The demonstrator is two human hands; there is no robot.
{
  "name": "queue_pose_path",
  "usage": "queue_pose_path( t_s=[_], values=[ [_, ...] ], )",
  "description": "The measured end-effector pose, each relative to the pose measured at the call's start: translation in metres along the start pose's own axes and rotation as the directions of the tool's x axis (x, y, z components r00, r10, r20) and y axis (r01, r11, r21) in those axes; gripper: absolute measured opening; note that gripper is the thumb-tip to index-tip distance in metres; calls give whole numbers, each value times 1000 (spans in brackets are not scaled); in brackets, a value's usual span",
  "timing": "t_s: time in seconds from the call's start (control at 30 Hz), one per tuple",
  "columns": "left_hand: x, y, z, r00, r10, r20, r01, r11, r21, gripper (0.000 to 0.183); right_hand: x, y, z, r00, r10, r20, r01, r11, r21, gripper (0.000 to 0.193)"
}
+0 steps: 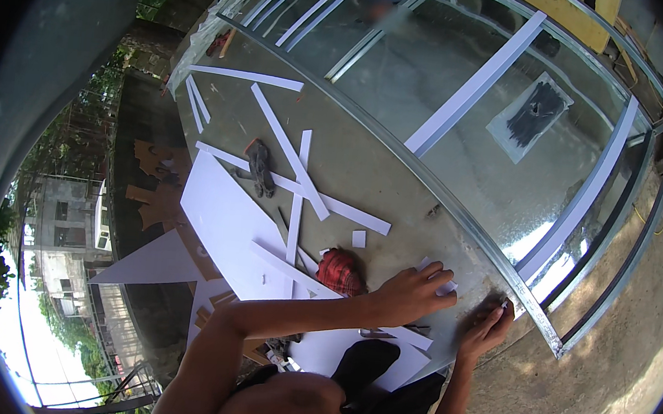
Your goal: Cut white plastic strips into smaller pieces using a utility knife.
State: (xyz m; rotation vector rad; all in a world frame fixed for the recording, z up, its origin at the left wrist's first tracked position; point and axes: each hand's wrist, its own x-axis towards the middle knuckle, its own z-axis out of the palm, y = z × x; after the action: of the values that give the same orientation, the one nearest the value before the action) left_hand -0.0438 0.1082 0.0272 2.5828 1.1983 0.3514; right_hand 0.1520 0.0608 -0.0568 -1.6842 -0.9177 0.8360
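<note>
My left hand point(412, 295) reaches across over the grey work surface, fingers curled down on a small white piece point(448, 285) of sheet material. Most of that piece is hidden under the fingers. At the near right corner of the surface, close to the metal frame, my right hand point(486, 329) is pinched closed. A tiny pale bit shows at its fingertips, too small to name. Beside my left wrist lies a crumpled red checked cloth point(340, 272). A small white square point(359, 238) rests just beyond the cloth.
Long white strips point(293, 152) lie crossed on the surface, with a dark glove point(259, 167) among them. A large white sheet point(224, 217) is at the left. A metal frame point(370, 131) with glass-like panels spans the far right. Brown cardboard cutouts point(161, 192) sit farther left.
</note>
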Motion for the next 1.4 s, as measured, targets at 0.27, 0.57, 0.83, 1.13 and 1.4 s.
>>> queue_pose_path(
  t_s=[0.27,0.57,0.83,1.13,1.4],
  values=[
    [66,-128,-146,887,-218,-406,190,976,-107,39,-2,2,-2,1000,-31,-5,31,1000,4,40],
    [95,-282,-164,964,-217,-156,237,964,121,36,-2,23,-3,928,-322,189,356,915,-189,39],
    [82,-378,-177,872,-460,-165,489,830,269,61,20,4,52,715,-511,478,578,816,9,38],
    [74,-508,-249,660,-739,-133,729,589,348,63,17,35,52,845,-300,442,390,912,-127,43],
    [-15,-372,-229,591,-291,-752,639,738,217,54,19,22,61,852,-225,473,329,932,-149,40]
  ],
)
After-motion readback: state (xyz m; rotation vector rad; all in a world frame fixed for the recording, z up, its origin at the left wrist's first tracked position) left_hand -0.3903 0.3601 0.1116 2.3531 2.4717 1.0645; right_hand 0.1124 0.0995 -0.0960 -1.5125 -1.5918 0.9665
